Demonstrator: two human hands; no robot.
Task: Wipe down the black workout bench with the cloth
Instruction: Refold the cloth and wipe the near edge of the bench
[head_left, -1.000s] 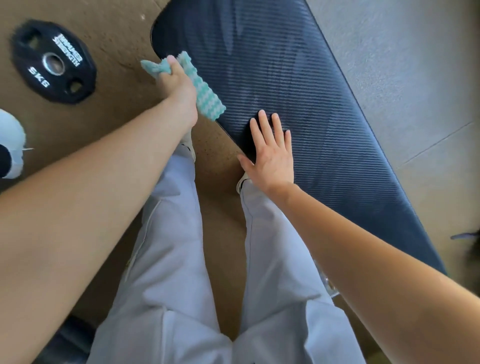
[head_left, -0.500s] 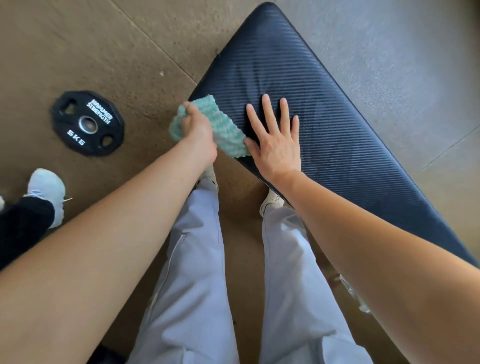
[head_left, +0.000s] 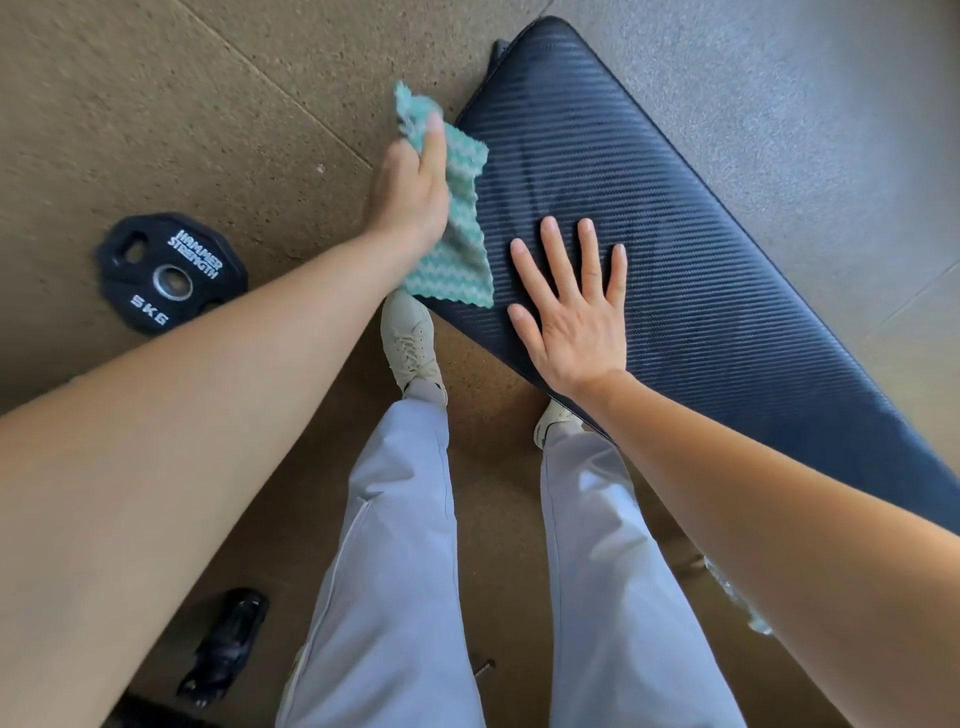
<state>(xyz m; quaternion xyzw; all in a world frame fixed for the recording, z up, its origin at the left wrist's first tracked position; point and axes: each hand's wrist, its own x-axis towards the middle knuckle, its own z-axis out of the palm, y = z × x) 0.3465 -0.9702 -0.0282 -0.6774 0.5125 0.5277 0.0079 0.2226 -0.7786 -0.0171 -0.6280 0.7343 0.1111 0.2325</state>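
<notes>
The black workout bench (head_left: 675, 218) has a ribbed pad that runs from the upper middle down to the right edge. My left hand (head_left: 413, 192) grips a teal zigzag cloth (head_left: 457, 249) at the pad's near left edge; the cloth hangs partly over that edge and partly lies on the pad. My right hand (head_left: 571, 317) rests flat on the pad just right of the cloth, fingers spread, holding nothing.
A black 5 kg weight plate (head_left: 169, 273) lies on the brown floor to the left. My legs in grey trousers and white shoes (head_left: 410, 338) stand beside the bench. A dark shoe-like object (head_left: 228, 644) lies at the lower left. Grey flooring (head_left: 831, 78) lies beyond the bench.
My left hand has slid the cloth along the bench's left edge, and the cloth has spread out flatter. My right hand stays flat on the pad. The view has tilted down.
</notes>
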